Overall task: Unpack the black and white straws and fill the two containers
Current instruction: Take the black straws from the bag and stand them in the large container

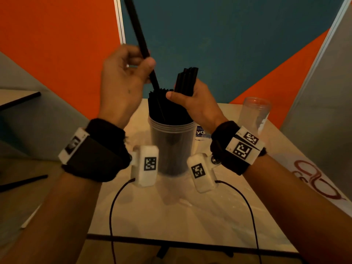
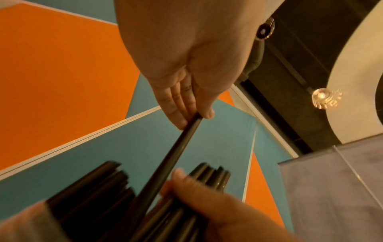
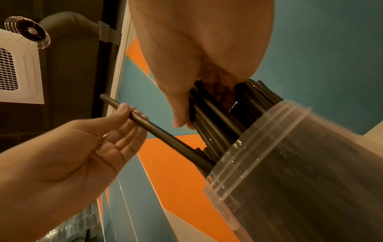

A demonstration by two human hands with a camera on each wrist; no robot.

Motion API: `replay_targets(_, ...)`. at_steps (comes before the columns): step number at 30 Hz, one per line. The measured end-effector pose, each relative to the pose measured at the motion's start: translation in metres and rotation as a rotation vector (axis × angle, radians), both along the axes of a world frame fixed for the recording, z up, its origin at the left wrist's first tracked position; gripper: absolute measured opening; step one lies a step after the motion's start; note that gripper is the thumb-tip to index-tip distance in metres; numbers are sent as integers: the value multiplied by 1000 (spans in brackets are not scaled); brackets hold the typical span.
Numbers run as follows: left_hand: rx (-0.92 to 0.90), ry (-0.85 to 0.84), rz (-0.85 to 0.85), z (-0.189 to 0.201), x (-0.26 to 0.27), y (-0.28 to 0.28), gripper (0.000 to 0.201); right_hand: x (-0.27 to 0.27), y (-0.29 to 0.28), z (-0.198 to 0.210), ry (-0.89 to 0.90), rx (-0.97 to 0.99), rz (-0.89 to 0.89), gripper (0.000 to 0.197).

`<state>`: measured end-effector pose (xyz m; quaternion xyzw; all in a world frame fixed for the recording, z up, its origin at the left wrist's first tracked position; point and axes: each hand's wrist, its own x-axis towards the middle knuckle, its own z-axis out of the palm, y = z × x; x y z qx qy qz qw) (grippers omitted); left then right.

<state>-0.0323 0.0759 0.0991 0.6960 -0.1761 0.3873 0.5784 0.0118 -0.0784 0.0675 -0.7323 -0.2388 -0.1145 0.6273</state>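
A tall clear container point(image 1: 172, 149) stands mid-table, packed with black straws point(image 1: 167, 107). My left hand point(image 1: 145, 59) pinches a single black straw point(image 1: 136, 25) above it; the straw slants up and left, its lower end among the straws in the container. Thumb and fingertips point(image 2: 182, 122) hold that straw point(image 2: 176, 150) near its middle. My right hand point(image 1: 182, 93) grips a bundle of black straws point(image 1: 186, 79) standing in the container's right side. In the right wrist view the bundle point(image 3: 209, 114) runs down into the container's rim point(image 3: 259, 135). No white straws are in view.
A second clear container point(image 1: 255, 113), holding nothing, stands at the table's back right. A blue-labelled wrapper point(image 1: 200, 132) lies behind the full container. Two loose black straws point(image 1: 22, 182) lie on the lower surface to the left. Orange and teal partition walls close the back.
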Motion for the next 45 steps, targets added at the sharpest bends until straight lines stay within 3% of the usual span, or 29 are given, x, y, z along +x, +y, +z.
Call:
replay_targets(9, 188, 241, 45, -63, 29, -10, 9, 0, 0, 4, -31, -18, -63, 28)
replay_targets(12, 287, 248, 114, -75, 31, -11, 16, -7, -1, 10, -86, 48, -62, 53)
replay_targets(15, 259, 261, 144, -79, 30, -14, 31, -8, -1, 16, -284, 48, -98, 86)
replay_targets(17, 188, 246, 175, -80, 29, -16, 35, -4, 1, 18, -300, -22, -112, 70)
replay_targets(19, 121, 238, 172, -79, 27, -18, 40, 2, 2, 18, -267, -285, -164, 33)
replay_targets(21, 76, 275, 91, -78, 26, -19, 54, 5, 1, 11, -280, -460, -173, 27)
replay_targets(25, 95, 394, -129, -80, 32, -17, 101, 7, -6, 3, -295, -446, -211, 37)
replay_targets(27, 138, 433, -175, -79, 36, -18, 122, 8, -9, 2, -195, -650, -204, 44)
replay_targets(29, 144, 465, -216, -77, 41, -20, 134, 6, -9, 3, -95, -717, -96, 42)
replay_targets(31, 105, 482, -236, -74, 45, -21, 130, 6, -9, 3, -90, -641, -29, 44)
replay_targets(34, 67, 503, -195, -76, 48, -18, 122, 5, -11, -4, -85, -343, -188, 65)
replay_targets(37, 25, 523, -193, -79, 50, -14, 120, 3, -14, -18, 142, -86, -175, 72)
replay_targets(39, 8, 528, -225, -79, 48, -14, 118, 6, -12, -29, 249, -77, -79, 72)
replay_targets(45, -4, 447, -179, -80, 48, -5, 120, 10, -3, -30, 260, -84, -64, 69)
